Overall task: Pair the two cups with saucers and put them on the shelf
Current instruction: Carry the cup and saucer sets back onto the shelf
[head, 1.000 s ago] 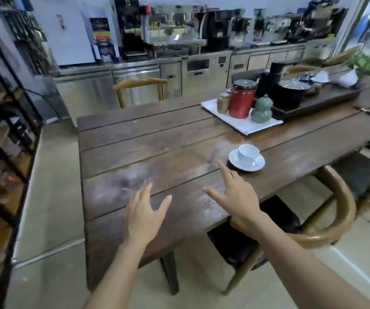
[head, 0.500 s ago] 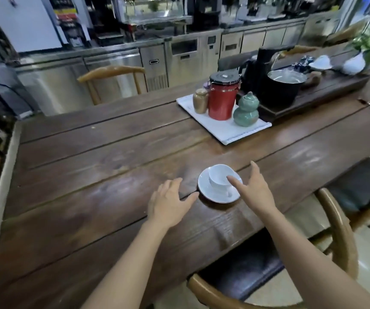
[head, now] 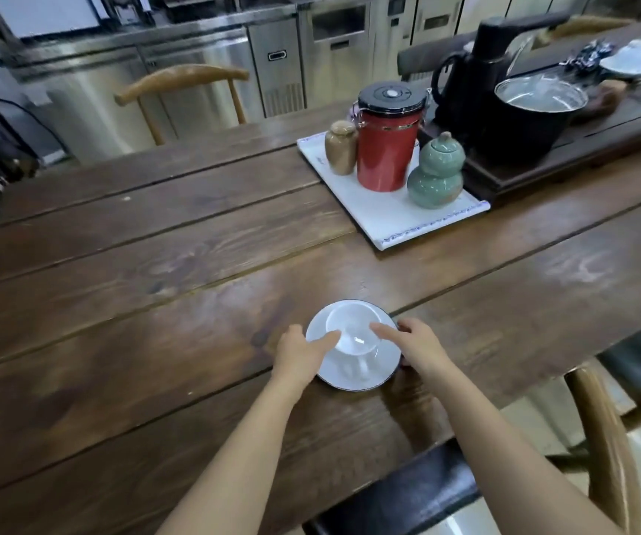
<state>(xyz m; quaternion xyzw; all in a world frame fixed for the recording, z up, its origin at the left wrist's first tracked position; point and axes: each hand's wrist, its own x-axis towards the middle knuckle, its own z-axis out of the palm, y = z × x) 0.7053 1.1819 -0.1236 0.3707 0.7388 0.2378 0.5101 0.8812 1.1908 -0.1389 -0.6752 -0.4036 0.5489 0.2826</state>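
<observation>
Nearest, bottom edge: dark chair seat with curved wooden back tucked under the worktop. Two bare forearms reaching forward over the planks.

Left hand at the left rim of the saucer, fingers loosely spread, thumb lying across onto the cup's side; not clamped on anything. Right hand at the right rim, likewise spread, forefinger touching the lip of the cup; whether lower fingers hook under the saucer's edge, cannot tell.

White cup upright on the dark-rimmed saucer, near the worktop's front edge, directly between both hands and just ahead of the palms. Round set, so no long axis; both hands equally near, one per side. Probable next move: a two-handed lift by the saucer's rim, kept level so the cup cannot slide.

Further back: white tray bearing red canister, green gourd jar, small brown jar. Beyond, black pot and kettle. Second cup and shelf not visible.
</observation>
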